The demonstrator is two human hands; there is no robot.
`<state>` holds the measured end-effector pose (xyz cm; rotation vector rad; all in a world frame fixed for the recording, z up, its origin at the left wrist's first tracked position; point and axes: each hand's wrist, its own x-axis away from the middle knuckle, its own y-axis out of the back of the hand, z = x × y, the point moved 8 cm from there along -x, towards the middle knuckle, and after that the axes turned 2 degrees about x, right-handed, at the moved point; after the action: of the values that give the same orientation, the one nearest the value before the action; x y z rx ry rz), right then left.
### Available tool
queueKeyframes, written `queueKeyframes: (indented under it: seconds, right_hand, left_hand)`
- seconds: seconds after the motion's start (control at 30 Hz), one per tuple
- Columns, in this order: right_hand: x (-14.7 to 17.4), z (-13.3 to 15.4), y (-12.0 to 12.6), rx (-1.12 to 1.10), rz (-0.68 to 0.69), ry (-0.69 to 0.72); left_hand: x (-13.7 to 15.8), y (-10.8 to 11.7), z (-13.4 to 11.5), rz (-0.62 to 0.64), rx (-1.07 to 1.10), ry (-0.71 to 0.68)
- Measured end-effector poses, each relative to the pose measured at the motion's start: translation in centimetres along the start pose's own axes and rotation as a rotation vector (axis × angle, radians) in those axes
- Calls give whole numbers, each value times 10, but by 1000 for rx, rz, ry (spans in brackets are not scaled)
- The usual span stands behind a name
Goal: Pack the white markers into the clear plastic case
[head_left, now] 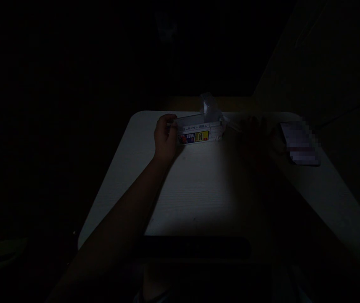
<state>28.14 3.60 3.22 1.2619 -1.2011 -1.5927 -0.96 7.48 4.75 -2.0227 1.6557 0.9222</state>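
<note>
In the dim head view, my left hand point(165, 138) is closed around the left end of a long white-and-clear plastic case point(214, 129) near the far edge of the table. A yellow and dark blue label point(194, 137) runs along the near side of the case. Rising at its back right is a clear plastic piece point(209, 104); whether it is joined to the case I cannot tell. Deep in shadow right of the case is my right hand point(255, 136). Faint red glints show around its fingers, but darkness hides their pose and anything they hold.
A pale table point(192, 181) with rounded corners lies beneath both arms. On its right side rests a phone-like flat object point(303, 145) with a blurred-out face. A dark strip point(192, 247) spans the near edge. Darkness covers the surroundings.
</note>
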Motion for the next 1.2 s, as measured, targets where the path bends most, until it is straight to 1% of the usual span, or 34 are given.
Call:
queueKeyframes:
  seconds: [0.1,0.17,0.27,0.37,0.47,0.53,0.6,0.7,0.77,0.8,0.87,1.0,1.1,1.2]
  right_hand:
    - [-2,-1,-6,-18,59,23]
    - [-3,-4,-6,-29,74,-12]
    - [-3,-6,-2,-11,75,-68]
    - [-3,-6,-2,21,79,-87]
    - [-5,-8,1,18,51,-99]
    - [-5,-5,5,-45,-2,-63]
    - [-5,3,11,-126,-65,15]
    - [-1,25,17,-238,-132,227]
    - [4,41,18,-298,-140,365]
    - [7,46,17,-327,-134,409]
    - [10,52,14,-374,-120,440]
    - [10,54,14,-439,-130,454]
    - [8,52,13,-418,-126,431]
    - [6,51,11,-393,-94,398]
  left_hand:
    - [0,-1,-1,12,-5,-3]
    - [0,-1,-1,12,-13,0]
    - [0,-1,0,15,-10,6]
    - [1,-2,2,28,-5,12]
    - [1,-2,2,24,-8,6]
    - [1,-2,2,23,-8,-1]
    - [1,-2,2,24,-10,-1]
    - [0,-1,2,18,-16,-4]
    - [0,-1,2,15,-14,-4]
    - [1,-1,1,17,-13,-1]
    - [1,-1,1,16,-13,5]
    - [0,-1,-2,16,-20,-12]
    - [0,-1,-3,9,-22,-15]
    - [0,0,-4,9,-19,-20]
